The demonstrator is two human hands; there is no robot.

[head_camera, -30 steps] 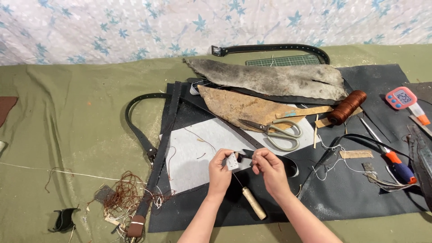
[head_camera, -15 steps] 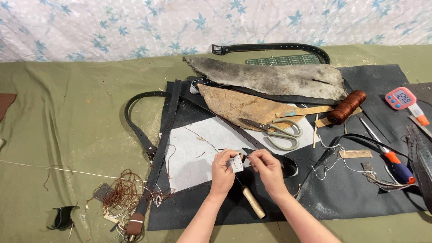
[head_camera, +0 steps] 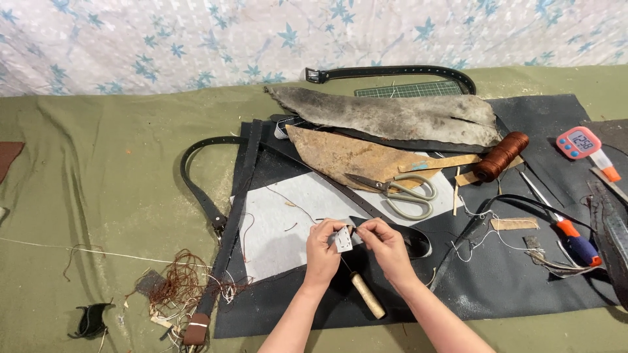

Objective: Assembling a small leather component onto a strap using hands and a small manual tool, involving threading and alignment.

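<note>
Nearest the camera, both forearms reach up from the bottom edge over a black mat [head_camera: 523, 287] spread on the olive-green surface [head_camera: 98, 170]. An awl with a pale wooden handle [head_camera: 366, 294] lies on the mat between the wrists, its thin shaft pointing up toward the hands. The left hand [head_camera: 322, 252] pinches a small white leather piece [head_camera: 343, 239] with a row of punched holes, its fingers closed on the piece's left side. The right hand [head_camera: 386, 245] meets it from the right, thumb and forefinger closed at the piece's edge; whether they grip a needle or thread there is too small to tell. The piece is held just above a white sheet [head_camera: 288, 229] lying on the mat.

To the lower left, a tangle of brown thread [head_camera: 176, 284] sits on the surface near a brown strap end [head_camera: 194, 329] and a small black scrap [head_camera: 91, 320].

Farther out, scissors [head_camera: 399, 191] rest beside a tan leather piece [head_camera: 347, 157], with a spool of brown thread [head_camera: 500, 155] to their right. At the right edge lie a red digital timer [head_camera: 579, 142] and a tool with an orange and blue handle [head_camera: 575, 242]. Beyond them a grey hide [head_camera: 392, 116] stretches across, then a green cutting mat [head_camera: 409, 89] and a black belt [head_camera: 392, 70] against the floral cloth backdrop [head_camera: 196, 39].
</note>
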